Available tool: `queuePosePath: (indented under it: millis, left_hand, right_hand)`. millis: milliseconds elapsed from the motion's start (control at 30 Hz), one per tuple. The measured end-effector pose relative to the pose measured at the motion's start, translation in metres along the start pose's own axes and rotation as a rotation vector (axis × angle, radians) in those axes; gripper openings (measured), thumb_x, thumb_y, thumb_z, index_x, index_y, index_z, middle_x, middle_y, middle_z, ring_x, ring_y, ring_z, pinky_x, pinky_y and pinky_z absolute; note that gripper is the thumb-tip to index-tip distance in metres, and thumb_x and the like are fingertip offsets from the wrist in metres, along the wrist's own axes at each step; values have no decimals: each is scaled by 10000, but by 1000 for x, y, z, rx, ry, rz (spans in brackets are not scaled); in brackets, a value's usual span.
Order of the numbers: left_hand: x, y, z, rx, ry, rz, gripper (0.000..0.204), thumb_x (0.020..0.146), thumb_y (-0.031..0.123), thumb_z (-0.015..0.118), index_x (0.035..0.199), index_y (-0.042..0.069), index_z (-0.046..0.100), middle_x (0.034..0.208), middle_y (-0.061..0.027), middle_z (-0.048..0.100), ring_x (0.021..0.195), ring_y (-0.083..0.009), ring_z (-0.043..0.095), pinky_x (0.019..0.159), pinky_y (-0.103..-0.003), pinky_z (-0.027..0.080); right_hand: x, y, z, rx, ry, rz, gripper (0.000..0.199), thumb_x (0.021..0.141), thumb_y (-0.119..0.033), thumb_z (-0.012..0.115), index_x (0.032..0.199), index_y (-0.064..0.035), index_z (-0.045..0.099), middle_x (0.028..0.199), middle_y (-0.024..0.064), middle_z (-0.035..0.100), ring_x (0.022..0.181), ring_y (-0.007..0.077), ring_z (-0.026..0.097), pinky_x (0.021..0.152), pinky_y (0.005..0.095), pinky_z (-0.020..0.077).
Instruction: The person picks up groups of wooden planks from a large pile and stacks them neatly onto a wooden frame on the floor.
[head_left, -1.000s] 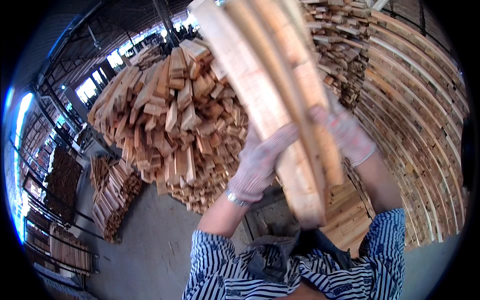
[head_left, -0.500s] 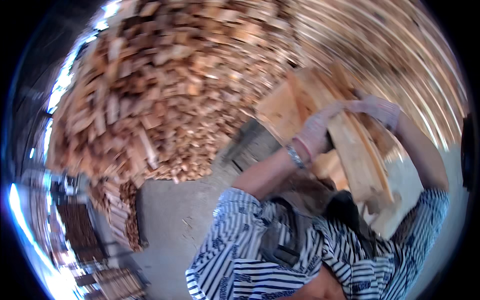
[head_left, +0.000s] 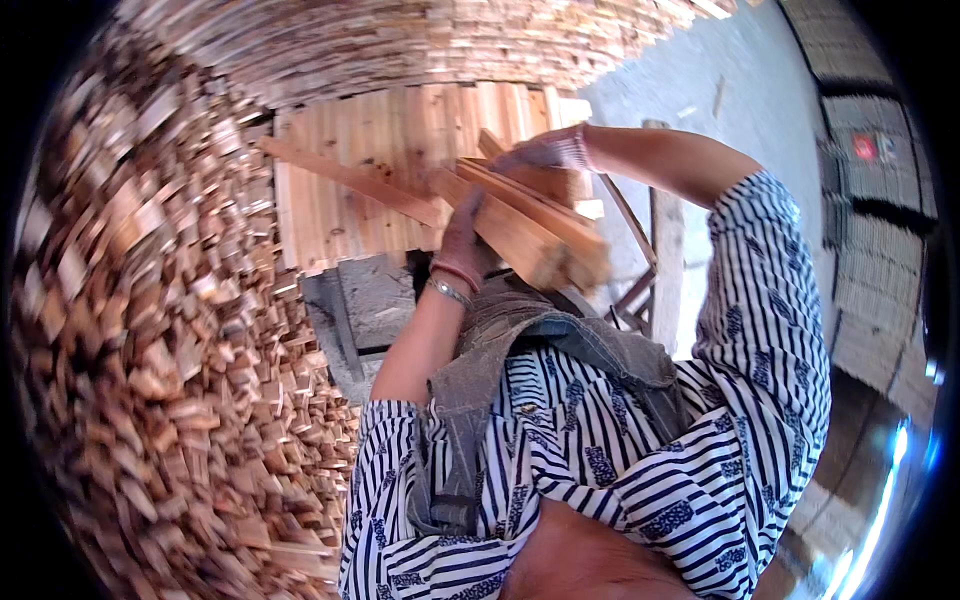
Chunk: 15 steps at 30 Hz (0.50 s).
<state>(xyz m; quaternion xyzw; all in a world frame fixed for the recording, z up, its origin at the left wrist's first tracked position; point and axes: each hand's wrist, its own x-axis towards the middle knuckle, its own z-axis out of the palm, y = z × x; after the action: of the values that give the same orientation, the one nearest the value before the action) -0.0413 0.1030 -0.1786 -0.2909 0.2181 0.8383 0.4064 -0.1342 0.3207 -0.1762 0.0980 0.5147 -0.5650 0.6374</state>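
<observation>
A great heap of short wood offcuts (head_left: 150, 380) fills the left side, blurred and curving round the top edge. Behind it lies a flat deck of pale planks (head_left: 400, 150) laid side by side. Below the planks stands a grey metal frame (head_left: 365, 300), partly in shade. A bare concrete floor (head_left: 720, 90) runs to the upper right, sunlit, with a few scraps on it. Stacked timber (head_left: 870, 240) lines the right edge. A bright bluish glare (head_left: 880, 500) shows at the lower right.
</observation>
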Motion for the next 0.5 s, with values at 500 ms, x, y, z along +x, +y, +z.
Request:
queuePosePath:
  millis: [500]
  left_hand:
    - [71, -48, 9, -98, 268, -241, 523, 927, 303, 735, 1356, 91, 524, 1288, -105, 615, 1159, -275, 620, 980, -461, 545]
  right_hand:
    - [32, 94, -56, 153, 436, 144, 1214, 719, -371, 898, 1549, 53, 121, 1453, 264, 474, 1263, 300, 550, 958, 408, 546]
